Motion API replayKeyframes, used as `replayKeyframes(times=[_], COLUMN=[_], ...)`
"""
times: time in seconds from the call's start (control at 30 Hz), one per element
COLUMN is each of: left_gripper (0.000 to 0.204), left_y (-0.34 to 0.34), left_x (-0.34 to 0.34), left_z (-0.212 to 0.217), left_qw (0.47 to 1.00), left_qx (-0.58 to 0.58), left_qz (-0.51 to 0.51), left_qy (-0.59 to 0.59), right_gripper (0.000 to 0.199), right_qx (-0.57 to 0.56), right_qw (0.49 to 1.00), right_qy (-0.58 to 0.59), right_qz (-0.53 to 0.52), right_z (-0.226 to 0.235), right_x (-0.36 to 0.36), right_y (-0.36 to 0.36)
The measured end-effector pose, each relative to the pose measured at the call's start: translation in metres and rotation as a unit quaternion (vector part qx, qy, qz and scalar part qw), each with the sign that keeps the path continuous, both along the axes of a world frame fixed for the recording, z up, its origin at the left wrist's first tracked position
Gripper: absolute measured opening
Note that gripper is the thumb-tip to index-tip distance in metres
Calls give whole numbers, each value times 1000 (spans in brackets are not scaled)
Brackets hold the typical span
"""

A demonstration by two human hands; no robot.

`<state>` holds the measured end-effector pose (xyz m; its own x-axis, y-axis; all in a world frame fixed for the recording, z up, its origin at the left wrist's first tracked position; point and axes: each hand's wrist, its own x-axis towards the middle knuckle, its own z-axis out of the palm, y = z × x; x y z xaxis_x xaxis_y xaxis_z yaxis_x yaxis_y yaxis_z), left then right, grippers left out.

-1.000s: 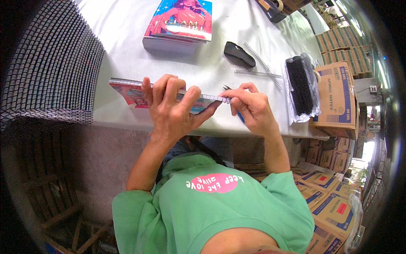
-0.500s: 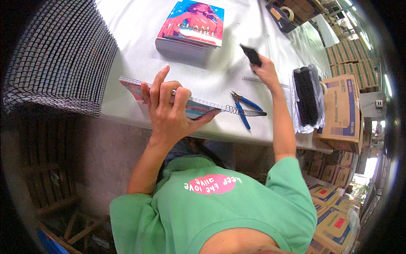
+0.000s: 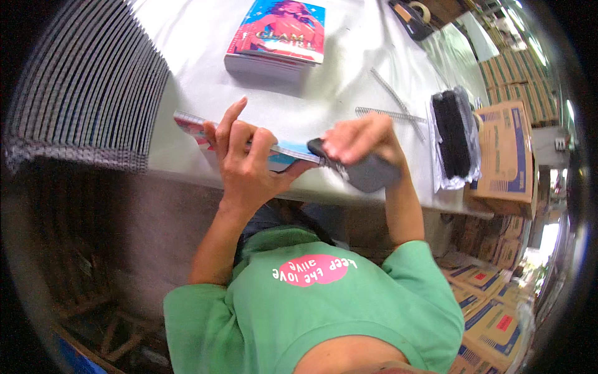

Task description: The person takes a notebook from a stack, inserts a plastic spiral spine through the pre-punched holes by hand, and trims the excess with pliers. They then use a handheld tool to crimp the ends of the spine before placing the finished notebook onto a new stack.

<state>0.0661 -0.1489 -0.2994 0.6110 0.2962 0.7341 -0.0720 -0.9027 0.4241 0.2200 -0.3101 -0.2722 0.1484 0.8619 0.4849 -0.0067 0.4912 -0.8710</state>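
Note:
My left hand [image 3: 244, 159] grips a notebook [image 3: 283, 156], tilted on its edge near the table's front, the index finger raised. A wire coil [image 3: 340, 168] sticks out of the notebook's right end, mostly covered. There my right hand [image 3: 363, 140], smeared by motion, holds a flat, flexible black piece [image 3: 374, 174] against the coil. What this piece is I cannot make out. Two loose wire coils, one [image 3: 389, 113] lying crosswise and another [image 3: 387, 86] slanting, rest just beyond my right hand.
A stack of notebooks [image 3: 277, 34] with pink and blue covers stands at the back. Tall piles of spiral-bound books [image 3: 87, 81] fill the left. To the right lie a plastic-wrapped bundle of black coils [image 3: 451, 134], a cardboard box [image 3: 507, 149] and a tape dispenser [image 3: 411, 22].
My right hand has come down and left with the black piece, from above the loose coils to the notebook's coil. Blue-handled pliers seen there before are now hidden. My left hand keeps its grip.

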Motion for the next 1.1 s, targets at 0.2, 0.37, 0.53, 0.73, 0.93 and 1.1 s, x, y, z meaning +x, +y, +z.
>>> replayKeyframes(times=[0.2,0.37,0.53,0.73,0.93,1.1], left_gripper=[49,52,53,60,79,83], left_y=[1,-2,0,4,4,12], left_x=[-5,-8,-4,3,2,7], left_z=[6,5,8,9,-1,0], left_qw=[1000,1000,1000,999,997,998], left_qx=[-4,8,16,17,-30,-3], left_qz=[15,27,16,-4,-12,13], left_qy=[-3,4,-5,-33,-64,-67], right_gripper=[21,34,22,20,17,32], right_qx=[-9,58,-187,-171,-153,-44], right_qw=[999,994,948,958,960,985], right_qy=[-15,63,-195,-181,-171,-164], right_qz=[35,71,-169,-141,-160,-44], right_z=[8,8,-3,6,5,18], right_x=[15,16,28,14,6,2], right_y=[1,4,12,18,30,39])
